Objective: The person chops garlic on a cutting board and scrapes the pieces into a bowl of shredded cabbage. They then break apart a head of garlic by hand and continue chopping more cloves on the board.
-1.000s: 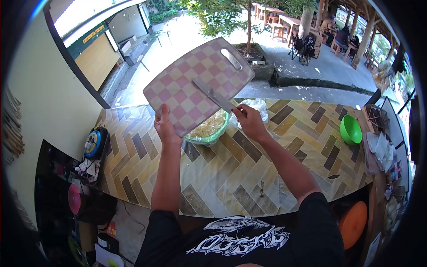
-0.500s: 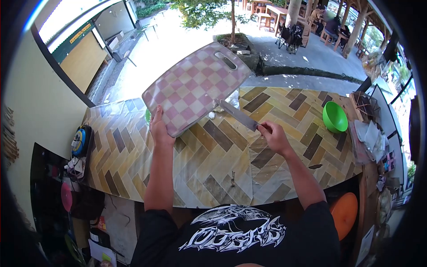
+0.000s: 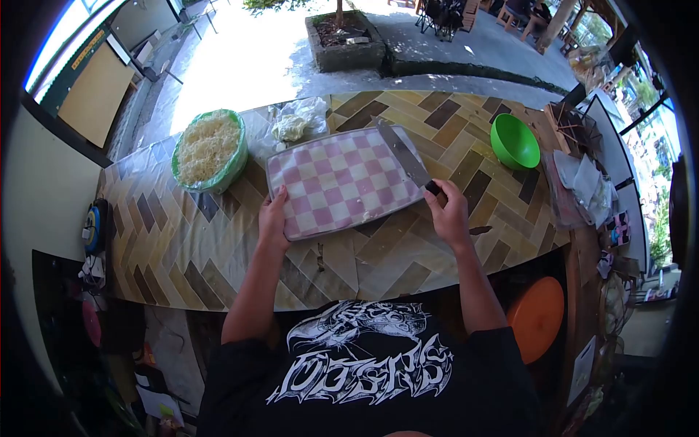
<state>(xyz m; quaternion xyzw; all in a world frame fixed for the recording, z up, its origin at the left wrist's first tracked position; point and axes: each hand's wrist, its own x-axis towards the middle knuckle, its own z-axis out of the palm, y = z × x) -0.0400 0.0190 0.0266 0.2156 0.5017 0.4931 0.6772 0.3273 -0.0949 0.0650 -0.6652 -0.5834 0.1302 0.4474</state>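
Note:
A pink-and-white checkered cutting board [image 3: 338, 182] spans the middle of the view, low over the table, its long side toward me. My left hand [image 3: 273, 218] grips its left edge, the thumb on top and the other fingers hidden underneath. In my right hand [image 3: 450, 213] is a kitchen knife [image 3: 402, 154], held by its dark handle at the board's right end. The broad blade points away from me and overlaps the right part of the board. Small pale crumbs lie near the board's front edge.
A green basket [image 3: 239, 162] heaped with pale shredded food [image 3: 209, 149] stands at the back left. Beside it lies a crumpled plastic bag [image 3: 302, 120]. A green bowl [image 3: 515, 142] and plastic packs [image 3: 582, 186] sit at the right of the table [image 3: 175, 244].
The board has come down from a raised, tilted position to low over the table and turned flatter. The knife has moved from the board's lower edge to its right end. The basket now shows fully.

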